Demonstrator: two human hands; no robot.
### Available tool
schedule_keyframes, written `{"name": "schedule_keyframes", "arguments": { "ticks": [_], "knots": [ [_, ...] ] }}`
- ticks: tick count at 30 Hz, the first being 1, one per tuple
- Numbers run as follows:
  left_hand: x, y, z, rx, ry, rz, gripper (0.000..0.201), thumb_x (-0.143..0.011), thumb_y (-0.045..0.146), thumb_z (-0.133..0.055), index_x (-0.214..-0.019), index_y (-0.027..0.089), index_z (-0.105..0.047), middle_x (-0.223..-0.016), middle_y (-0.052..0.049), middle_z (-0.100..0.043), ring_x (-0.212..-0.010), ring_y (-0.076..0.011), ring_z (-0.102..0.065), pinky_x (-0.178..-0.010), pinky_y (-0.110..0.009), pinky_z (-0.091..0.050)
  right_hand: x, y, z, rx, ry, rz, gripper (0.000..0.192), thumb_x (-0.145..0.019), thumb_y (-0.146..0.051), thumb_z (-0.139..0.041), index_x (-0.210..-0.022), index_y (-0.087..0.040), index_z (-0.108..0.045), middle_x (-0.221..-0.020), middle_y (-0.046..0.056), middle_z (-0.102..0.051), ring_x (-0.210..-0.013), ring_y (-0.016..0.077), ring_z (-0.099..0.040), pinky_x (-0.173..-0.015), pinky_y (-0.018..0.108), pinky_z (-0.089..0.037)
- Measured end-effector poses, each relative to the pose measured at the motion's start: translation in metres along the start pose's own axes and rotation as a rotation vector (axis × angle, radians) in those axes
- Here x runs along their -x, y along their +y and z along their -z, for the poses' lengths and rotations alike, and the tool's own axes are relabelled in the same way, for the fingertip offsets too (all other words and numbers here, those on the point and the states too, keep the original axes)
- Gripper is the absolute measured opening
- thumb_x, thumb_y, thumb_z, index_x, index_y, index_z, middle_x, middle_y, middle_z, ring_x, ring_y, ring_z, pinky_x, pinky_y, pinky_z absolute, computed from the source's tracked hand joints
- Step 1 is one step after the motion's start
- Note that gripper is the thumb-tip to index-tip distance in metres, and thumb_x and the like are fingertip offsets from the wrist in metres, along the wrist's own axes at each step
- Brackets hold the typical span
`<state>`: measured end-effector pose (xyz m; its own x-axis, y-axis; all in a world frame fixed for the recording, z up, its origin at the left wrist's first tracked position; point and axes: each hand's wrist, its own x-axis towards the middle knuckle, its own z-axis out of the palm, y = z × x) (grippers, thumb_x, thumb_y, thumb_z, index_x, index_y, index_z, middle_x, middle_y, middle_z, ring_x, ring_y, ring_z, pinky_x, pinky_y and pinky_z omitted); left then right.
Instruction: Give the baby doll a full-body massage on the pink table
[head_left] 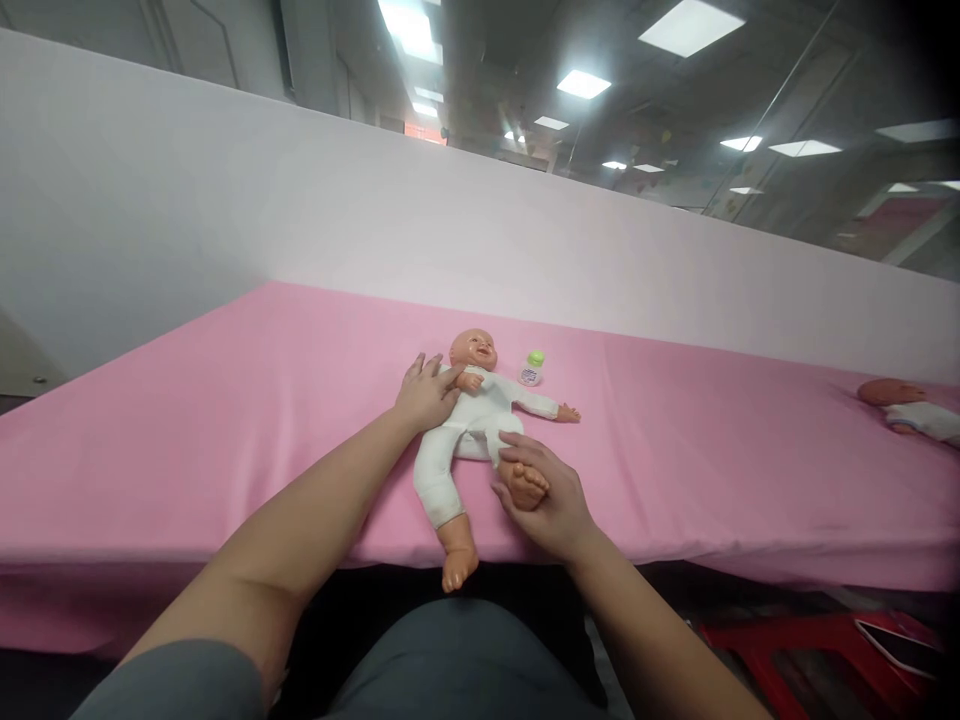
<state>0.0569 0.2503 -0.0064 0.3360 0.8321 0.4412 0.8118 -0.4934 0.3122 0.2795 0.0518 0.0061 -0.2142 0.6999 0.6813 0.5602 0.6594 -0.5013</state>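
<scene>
Head camera, and the doll (486, 405) lies on the desk (187, 430), left hand (429, 397) spreading its fingers at the doll's bent arm (471, 382), right hand (562, 502) wrapping fingers round its raised foot (529, 487), bottle (532, 371) just beside the doll.

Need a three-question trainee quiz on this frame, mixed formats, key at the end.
1. Multiple choice: which part of the near doll does the right hand hold?
A) head
B) foot
C) belly

2. True or false: the green-capped bottle stands on the pink cloth.

3. Count: how many dolls are in view?

Key
1: B.
2: True.
3: Two; the second doll lies at the right edge of the picture, partly cut off.
</scene>
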Motion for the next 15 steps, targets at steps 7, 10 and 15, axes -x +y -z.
{"name": "schedule_keyframes", "arguments": {
  "ticks": [7,10,15],
  "knots": [
    [0.001,0.0,0.0,0.063,-0.017,-0.02,0.057,-0.1,0.041,-0.051,-0.156,0.033,-0.054,-0.164,-0.01,-0.046,-0.154,-0.0369,-0.035,-0.126,-0.056,-0.028,-0.044,0.048,-0.027,0.016,-0.021,-0.124,0.04,-0.085,-0.025,-0.075,-0.125,-0.025,-0.069,-0.144,0.009,-0.066,-0.133,0.0289,-0.064,-0.116,0.052,-0.05],
    [0.002,-0.002,-0.002,0.117,-0.007,0.022,0.058,-0.099,0.041,-0.053,-0.156,0.032,-0.054,-0.163,-0.012,-0.046,-0.153,-0.0376,-0.038,-0.124,-0.054,-0.034,-0.053,0.053,-0.033,0.045,-0.05,-0.163,0.041,-0.085,-0.023,-0.075,-0.126,-0.026,-0.07,-0.144,0.008,-0.066,-0.132,0.0292,-0.064,-0.113,0.052,-0.052],
    [0.0,-0.003,-0.002,0.21,0.089,0.052,0.056,-0.094,0.04,-0.06,-0.149,0.029,-0.059,-0.155,-0.012,-0.054,-0.146,-0.0338,-0.047,-0.12,-0.05,-0.04,-0.054,0.048,-0.03,0.071,-0.064,-0.18,0.044,-0.084,-0.023,-0.076,-0.127,-0.026,-0.071,-0.14,0.008,-0.069,-0.129,0.029,-0.066,-0.112,0.052,-0.053]
  ]
}}
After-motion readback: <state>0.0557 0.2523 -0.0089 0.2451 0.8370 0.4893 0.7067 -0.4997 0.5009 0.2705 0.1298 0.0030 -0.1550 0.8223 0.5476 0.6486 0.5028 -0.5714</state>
